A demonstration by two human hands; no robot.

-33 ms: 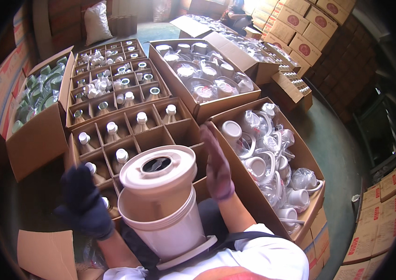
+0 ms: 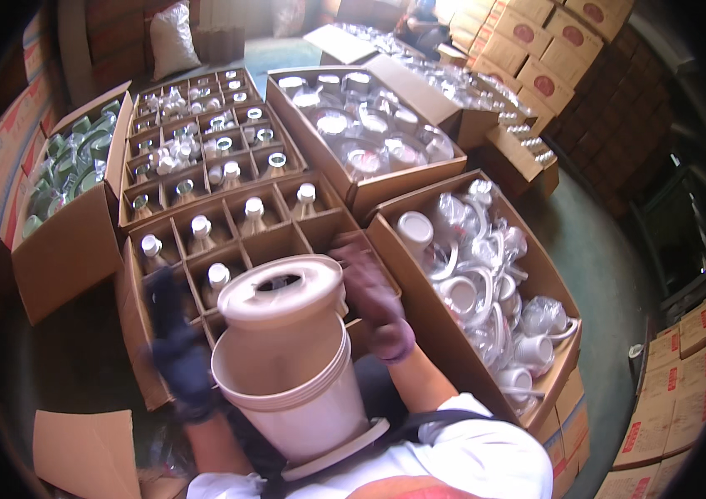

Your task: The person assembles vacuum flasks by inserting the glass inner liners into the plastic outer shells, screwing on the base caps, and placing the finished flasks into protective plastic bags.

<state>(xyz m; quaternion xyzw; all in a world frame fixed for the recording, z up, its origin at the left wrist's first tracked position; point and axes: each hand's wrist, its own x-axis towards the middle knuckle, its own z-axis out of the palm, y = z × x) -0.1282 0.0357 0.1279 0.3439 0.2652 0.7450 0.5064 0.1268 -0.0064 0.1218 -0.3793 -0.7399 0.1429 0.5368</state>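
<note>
A pale pinkish-white plastic jug body (image 2: 307, 407) stands upright in my lap. A rounded collar (image 2: 286, 312) with a round hole in its top sits tilted at the body's mouth. On the left, my left hand (image 2: 174, 349), in a dark blue glove, is smeared by motion; its fingers are stretched upward, a little apart from the jug body. My right hand (image 2: 376, 303), in a purple glove, is flat with fingers extended close beside the collar's right edge; whether it touches cannot be made out. Neither hand grips anything.
Ahead stands a divided carton (image 2: 241, 247) of bottles with white caps. A carton of bagged white handled parts (image 2: 486, 291) is at the right, and one of green parts (image 2: 78, 158) at the left. Stacked cartons (image 2: 669, 391) line the right; a person (image 2: 422, 29) is far back.
Both hands have moved inward toward the jug body, the left one rightward and the right one leftward. The collar has shifted slightly left.
</note>
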